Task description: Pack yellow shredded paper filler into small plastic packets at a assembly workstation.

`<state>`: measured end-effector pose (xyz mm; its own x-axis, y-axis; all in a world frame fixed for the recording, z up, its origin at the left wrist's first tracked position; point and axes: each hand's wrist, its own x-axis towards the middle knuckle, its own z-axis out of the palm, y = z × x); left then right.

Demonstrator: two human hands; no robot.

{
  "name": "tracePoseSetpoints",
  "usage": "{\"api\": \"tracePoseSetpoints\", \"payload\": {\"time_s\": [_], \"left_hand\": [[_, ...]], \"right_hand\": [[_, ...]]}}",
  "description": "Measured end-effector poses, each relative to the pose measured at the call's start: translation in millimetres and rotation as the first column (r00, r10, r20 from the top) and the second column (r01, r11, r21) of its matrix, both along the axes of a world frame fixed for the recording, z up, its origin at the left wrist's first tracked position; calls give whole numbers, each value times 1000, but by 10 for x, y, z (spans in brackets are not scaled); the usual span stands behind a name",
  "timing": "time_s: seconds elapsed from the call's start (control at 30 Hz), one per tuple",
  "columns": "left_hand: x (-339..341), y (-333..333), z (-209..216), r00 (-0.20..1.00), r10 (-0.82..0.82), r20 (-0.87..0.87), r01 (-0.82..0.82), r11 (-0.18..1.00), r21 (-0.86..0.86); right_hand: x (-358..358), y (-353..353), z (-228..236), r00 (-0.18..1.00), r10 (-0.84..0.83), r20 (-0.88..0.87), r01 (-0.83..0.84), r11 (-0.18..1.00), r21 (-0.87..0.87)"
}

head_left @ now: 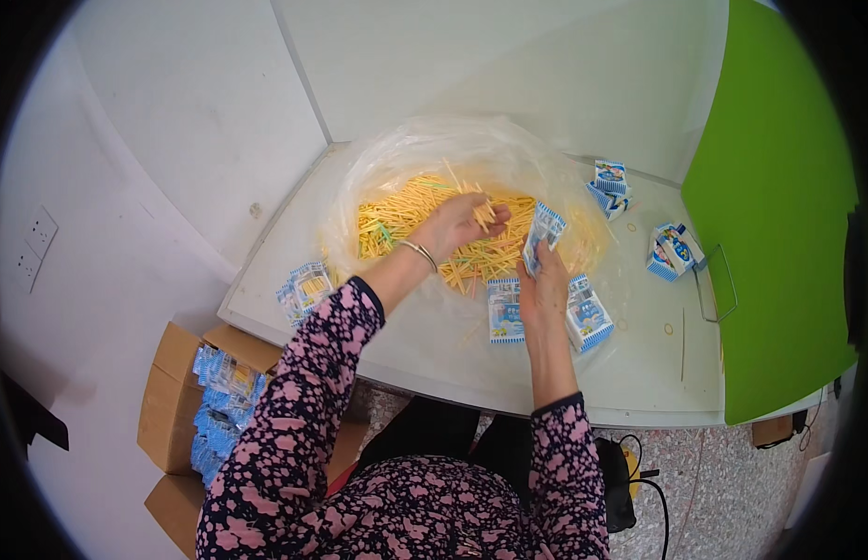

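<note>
Pinching thin yellow sticks (453,245) from the pile in a clear bag (471,149), left hand (455,224) fingers close on several; right hand (543,280) grips 1 blue-white packet (544,233). More packets (675,248) dot the worktop (639,373).

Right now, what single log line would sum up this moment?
left hand: picking yellow sticks from plastic-lined pile | right hand: holding small blue-and-white packet | more packets on white table | open cardboard box on the floor

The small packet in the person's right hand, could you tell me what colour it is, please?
Blue and white packet, held in the right hand; the head view shows it.
</note>
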<state>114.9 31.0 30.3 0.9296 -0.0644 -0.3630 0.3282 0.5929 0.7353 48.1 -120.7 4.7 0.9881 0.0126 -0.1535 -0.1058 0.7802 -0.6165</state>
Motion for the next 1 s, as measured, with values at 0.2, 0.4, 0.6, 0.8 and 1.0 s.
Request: {"api": "tracePoseSetpoints", "payload": {"time_s": [0.2,0.4,0.6,0.8,1.0], "left_hand": [[-202,-312,-396,984,11,180,29,976,-218],[-408,-605,-338,905,131,404,-90,989,-118],[-399,-613,-467,883,183,433,-195,981,-16],[-458,-695,-367,909,205,363,-208,978,-32],[-309,-301,-214,961,135,241,-115,989,-96]], "right_hand": [[299,357,-178,999,-48,-1,47,965,259],[304,328,-205,992,-108,-59,121,939,321],[250,360,-184,991,-119,-67,135,937,323],[260,277,-256,991,-95,-99,121,944,306],[126,-33,-160,989,-30,147,45,994,-96]]}}
